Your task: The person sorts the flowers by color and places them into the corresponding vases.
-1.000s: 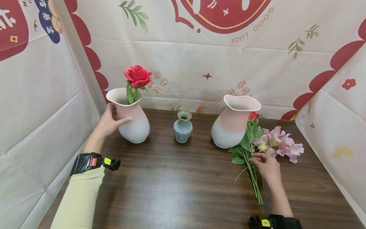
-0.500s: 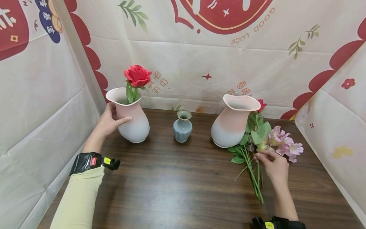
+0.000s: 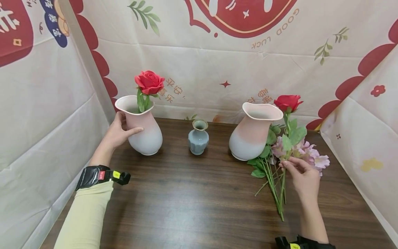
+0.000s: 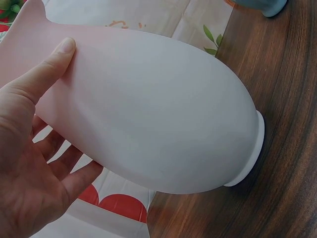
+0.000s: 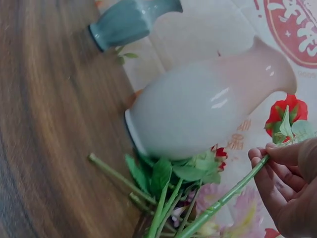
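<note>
My left hand [image 3: 117,133] grips the side of a pink and white vase [image 3: 145,135] on the left; in the left wrist view the thumb [image 4: 54,64] lies across its neck. A red rose [image 3: 150,83] stands in that vase. At the right, my right hand [image 3: 303,176] pinches the green stem [image 5: 225,198] of another red rose [image 3: 288,103] between thumb and fingertips. This rose is upright, its bloom beside the mouth of a second pink and white vase [image 3: 253,135]. Loose green stems [image 3: 273,190] and pink-purple flowers [image 3: 311,155] lie below and behind the right hand.
A small blue-grey vase [image 3: 198,140] stands between the two larger ones on the dark wooden table [image 3: 183,200]. Printed white cloth [image 3: 230,65] walls the back and both sides.
My right hand has drawn the rose up out of the flower pile, slightly to the right; its bloom now shows fully beside the right vase. The left hand keeps its hold.
</note>
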The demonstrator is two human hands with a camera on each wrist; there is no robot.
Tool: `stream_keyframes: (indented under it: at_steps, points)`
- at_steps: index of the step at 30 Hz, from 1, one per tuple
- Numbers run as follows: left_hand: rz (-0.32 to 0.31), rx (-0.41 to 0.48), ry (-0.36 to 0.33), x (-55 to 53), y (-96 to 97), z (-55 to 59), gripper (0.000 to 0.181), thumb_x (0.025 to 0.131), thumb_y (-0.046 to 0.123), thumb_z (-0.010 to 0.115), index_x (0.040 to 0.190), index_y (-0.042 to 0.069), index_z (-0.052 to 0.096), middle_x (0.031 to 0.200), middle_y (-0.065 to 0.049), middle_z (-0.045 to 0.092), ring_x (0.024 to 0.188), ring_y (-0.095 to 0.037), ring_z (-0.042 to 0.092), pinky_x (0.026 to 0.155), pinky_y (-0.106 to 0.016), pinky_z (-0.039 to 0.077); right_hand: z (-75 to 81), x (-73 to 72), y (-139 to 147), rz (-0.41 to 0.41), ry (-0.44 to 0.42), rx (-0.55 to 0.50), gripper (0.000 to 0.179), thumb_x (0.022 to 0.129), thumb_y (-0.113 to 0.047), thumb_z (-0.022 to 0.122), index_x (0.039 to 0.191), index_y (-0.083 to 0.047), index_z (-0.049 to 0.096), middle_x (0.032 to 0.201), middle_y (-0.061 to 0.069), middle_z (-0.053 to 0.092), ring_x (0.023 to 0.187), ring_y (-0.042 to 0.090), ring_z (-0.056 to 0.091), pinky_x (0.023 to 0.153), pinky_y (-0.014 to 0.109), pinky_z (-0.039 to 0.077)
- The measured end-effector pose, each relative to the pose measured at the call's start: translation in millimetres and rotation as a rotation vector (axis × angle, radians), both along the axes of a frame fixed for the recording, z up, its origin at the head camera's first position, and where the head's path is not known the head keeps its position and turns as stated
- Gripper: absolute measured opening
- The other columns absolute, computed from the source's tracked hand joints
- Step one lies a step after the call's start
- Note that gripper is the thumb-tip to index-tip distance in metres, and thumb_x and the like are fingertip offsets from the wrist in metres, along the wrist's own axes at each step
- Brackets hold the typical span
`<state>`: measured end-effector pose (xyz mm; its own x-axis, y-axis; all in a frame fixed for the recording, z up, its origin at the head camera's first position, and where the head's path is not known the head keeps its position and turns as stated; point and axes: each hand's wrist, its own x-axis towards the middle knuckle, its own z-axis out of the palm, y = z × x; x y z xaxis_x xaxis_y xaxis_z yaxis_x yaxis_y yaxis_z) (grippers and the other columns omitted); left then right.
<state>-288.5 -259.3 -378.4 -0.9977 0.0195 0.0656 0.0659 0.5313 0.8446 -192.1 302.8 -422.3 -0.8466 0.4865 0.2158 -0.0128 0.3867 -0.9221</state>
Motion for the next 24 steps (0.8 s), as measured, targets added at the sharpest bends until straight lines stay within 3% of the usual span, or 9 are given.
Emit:
stream_keyframes:
  at_steps: [15, 24]
  points:
    - [-0.003, 0.008, 0.001, 1.4, 0.6, 0.6, 0.099, 0.087, 0.036, 0.076, 0.154, 0.004, 0.010, 0.157, -0.026, 0.026, 0.146, -0.044, 0.031, 0.118, -0.063, 0.030, 16.5, 11.2, -24.0, 0.097, 0.263, -0.289, 0.008, 0.086, 0.012, 0.068, 0.093, 0.008, 0.072, 0.071, -0.006, 0.076, 0.064, 0.003, 0.073, 0.061, 0.012, 0.056]
    - [0.003, 0.001, -0.007, 1.9, 0.7, 1.2, 0.099, 0.087, 0.037, 0.076, 0.154, 0.004, 0.011, 0.157, -0.025, 0.026, 0.146, -0.044, 0.031, 0.118, -0.062, 0.031, 20.9, 14.5, -33.7, 0.100, 0.289, -0.277, 0.007, 0.086, 0.012, 0.068, 0.090, 0.008, 0.072, 0.072, -0.007, 0.076, 0.064, 0.003, 0.072, 0.061, 0.012, 0.056]
